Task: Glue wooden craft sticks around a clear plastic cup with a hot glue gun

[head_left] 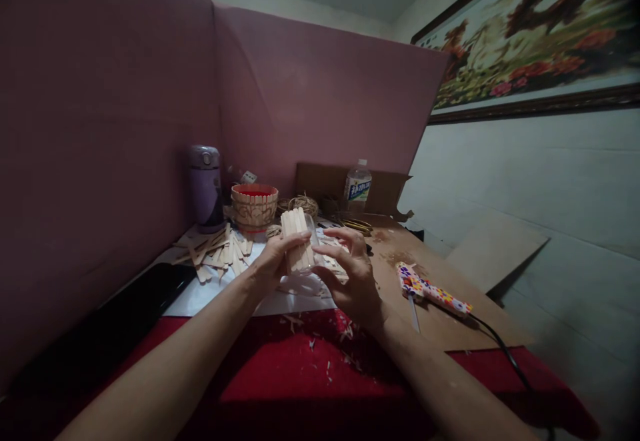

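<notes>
Room over red cloth (280, 378), front (thin shavings (329, 369) there). Obstacles: stick-faced cup (295, 226) centre, loose sticks (231, 251) left, glue gun (437, 296), cord (506, 350) right.

my bare left hand (274, 258), bare right hand (354, 281), both slim-fingered; my left forearm (175, 354) and right forearm (435, 368) bare as far as view reaches, tapering toward hands.

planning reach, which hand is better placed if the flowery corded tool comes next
Right, probably: the right hand is nearer the flowery corded tool and looks open, while the left hand holds the stick-covered clear container.
</notes>
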`<state>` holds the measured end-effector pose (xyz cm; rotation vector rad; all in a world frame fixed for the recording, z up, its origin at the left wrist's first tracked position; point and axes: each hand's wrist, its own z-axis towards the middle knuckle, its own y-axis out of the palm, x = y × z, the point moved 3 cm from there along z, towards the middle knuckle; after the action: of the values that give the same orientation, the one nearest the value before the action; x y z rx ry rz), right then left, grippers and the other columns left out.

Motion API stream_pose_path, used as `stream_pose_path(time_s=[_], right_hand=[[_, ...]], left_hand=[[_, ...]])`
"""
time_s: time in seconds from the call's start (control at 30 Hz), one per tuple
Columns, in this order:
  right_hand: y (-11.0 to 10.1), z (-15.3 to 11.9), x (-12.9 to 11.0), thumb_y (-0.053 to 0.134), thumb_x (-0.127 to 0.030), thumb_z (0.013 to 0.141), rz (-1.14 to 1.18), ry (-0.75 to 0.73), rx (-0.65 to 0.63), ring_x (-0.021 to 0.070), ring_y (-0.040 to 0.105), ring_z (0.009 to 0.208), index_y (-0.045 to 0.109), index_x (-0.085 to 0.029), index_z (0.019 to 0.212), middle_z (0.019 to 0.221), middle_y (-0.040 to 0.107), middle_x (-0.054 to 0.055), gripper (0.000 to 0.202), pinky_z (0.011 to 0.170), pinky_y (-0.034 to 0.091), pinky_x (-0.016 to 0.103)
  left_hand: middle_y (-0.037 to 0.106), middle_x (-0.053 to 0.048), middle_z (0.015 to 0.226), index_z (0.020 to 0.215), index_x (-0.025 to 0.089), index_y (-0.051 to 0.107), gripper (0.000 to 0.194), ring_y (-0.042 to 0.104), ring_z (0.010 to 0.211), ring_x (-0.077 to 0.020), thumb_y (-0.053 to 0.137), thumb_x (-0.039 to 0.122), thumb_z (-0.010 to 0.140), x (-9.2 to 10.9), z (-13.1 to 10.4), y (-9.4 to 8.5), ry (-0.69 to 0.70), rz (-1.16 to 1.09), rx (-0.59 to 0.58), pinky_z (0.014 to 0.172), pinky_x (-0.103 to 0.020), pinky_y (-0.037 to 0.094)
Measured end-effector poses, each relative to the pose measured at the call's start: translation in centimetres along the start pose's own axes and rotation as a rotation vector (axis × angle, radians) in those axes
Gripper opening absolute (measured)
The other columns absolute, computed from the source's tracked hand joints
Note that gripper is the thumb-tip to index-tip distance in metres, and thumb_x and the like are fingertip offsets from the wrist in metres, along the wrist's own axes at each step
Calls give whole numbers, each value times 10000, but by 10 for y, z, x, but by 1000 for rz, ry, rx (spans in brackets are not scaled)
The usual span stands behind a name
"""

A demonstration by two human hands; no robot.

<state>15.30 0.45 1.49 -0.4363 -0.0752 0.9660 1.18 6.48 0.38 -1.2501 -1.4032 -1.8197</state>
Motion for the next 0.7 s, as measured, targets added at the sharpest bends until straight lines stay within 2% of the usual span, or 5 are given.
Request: stream_pose_path(time_s=[0.07, 0.17, 0.4, 0.6, 0.7], right_hand=[[0, 0, -1, 642, -156, 824, -27, -43, 27, 245, 495, 1102, 670, -247, 960, 1152, 544, 76, 166, 951, 435, 465], [1, 0, -1, 637, -138, 828, -44, -79, 55, 236, 500, 1075, 689, -260, 880, 1109, 562, 55, 143, 934, 440, 465], [1, -1, 0, 664, -176, 817, -88, -112, 56, 245, 487, 1080, 702, -271, 926, 1114, 558, 58, 149, 932, 437, 481], [1, -1, -1, 663, -162, 812, -105, -135, 80, 240, 506, 1061, 713, -267, 844, 1080, 589, 46, 121, 916, 446, 459], [1, 0, -3, 650, -173, 822, -135, -144, 89, 239, 517, 1037, 715, -276, 821, 1051, 606, 40, 122, 886, 452, 449]], left_hand=[[615, -15, 586, 745, 118, 612, 274, 548, 469, -111, 759, 317, 627, -1, 0, 0, 5, 5, 6, 422, -209, 424], [617, -19, 592, 770, 116, 618, 289, 549, 465, -113, 760, 326, 630, -3, 1, -2, -3, 16, 15, 413, -209, 416], [577, -3, 557, 765, 117, 615, 306, 513, 422, -103, 750, 362, 640, -8, 5, -4, -27, 25, 10, 381, -208, 384], [599, -16, 585, 802, 117, 623, 306, 537, 430, -118, 746, 352, 648, -8, 2, -1, -48, 20, 20, 401, -227, 427], [572, 5, 551, 784, 128, 616, 277, 516, 403, -108, 746, 330, 647, -8, 2, -1, -47, 11, 39, 368, -213, 403]])
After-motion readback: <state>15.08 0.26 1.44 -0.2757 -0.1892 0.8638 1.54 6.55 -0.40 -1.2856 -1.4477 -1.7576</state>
